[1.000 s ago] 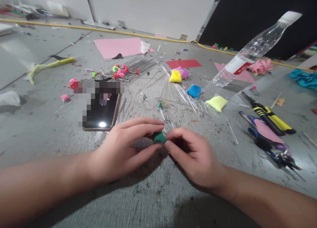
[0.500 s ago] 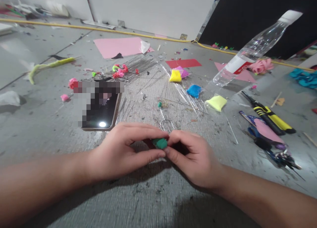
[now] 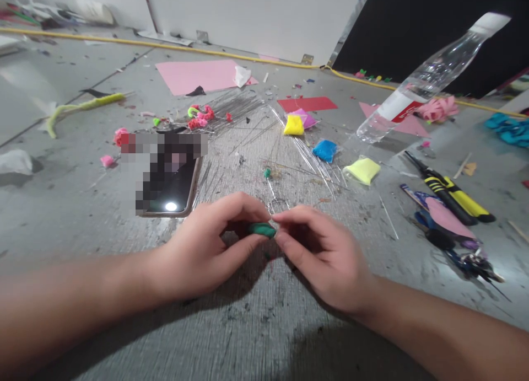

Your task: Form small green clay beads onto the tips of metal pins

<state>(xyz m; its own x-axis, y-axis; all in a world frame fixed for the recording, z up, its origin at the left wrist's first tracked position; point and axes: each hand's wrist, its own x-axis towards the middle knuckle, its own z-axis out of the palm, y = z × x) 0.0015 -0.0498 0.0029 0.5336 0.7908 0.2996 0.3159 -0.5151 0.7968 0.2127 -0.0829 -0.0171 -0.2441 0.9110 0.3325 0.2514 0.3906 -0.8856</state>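
A small lump of green modelling clay (image 3: 262,230) is held between the thumb and fingers of my left hand (image 3: 206,246). It looks elongated and lies sideways. At its right end, the thumb and forefinger of my right hand (image 3: 326,254) pinch the tip. Part of the lump is hidden inside my left fingers. Just beyond my fingertips lies a bent thin wire (image 3: 271,191) with a small green clay ball (image 3: 266,172) on its far end.
A phone (image 3: 171,188) lies left of my hands. Yellow (image 3: 293,125), blue (image 3: 325,150) and pale yellow (image 3: 362,170) clay packets lie ahead among loose wires. A tilted-looking plastic bottle (image 3: 430,80) and a black-yellow tool (image 3: 452,196) are on the right.
The green clay has shifted slightly left and now looks longer and flatter from here. My left fingers arch higher, and my right fingertips have moved to its right end.
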